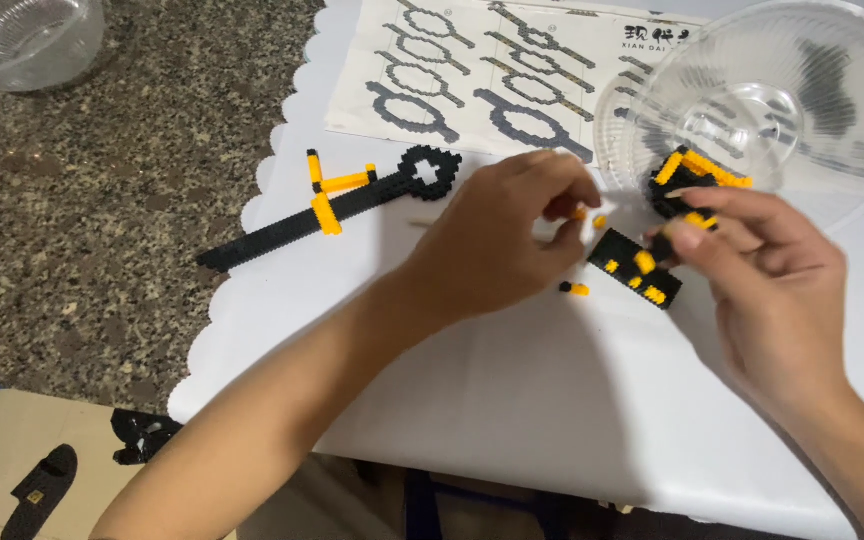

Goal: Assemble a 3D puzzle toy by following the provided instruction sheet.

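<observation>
L fingers: your left hand (497, 240) is curled, thumb + index pinched narrow on a tiny orange brick (579, 212), tips aimed at the other hand.
R fingers: your right hand (762, 270) clamps the black-and-orange block piece (637, 268) by its upper end, thumb on top, other fingers under; grip blurred, can't tell how many fingers touch.
Piece, where: just above the white mat (512, 390), near its far right part, just in front of the clear plastic bowl (782, 90).
Piece, axis: long axis runs diagonal, low end twd the near right, high end into your R fingers; studded face up.
Doing it well (my read): keep R hand steady, bring the brick down square onto the studs, press straight, no twist.
Loose bits: one small orange + black stud (573, 288) on the mat, below your L fingertips.
Further out: black sword-shaped build (332, 205) w/ orange crosspiece lies diagonal at the mat's far left edge, ring end twd the printed instruction sheet (472, 70). Second clear bowl (22, 40) on the speckled stone counter (102, 220), far left corner.
</observation>
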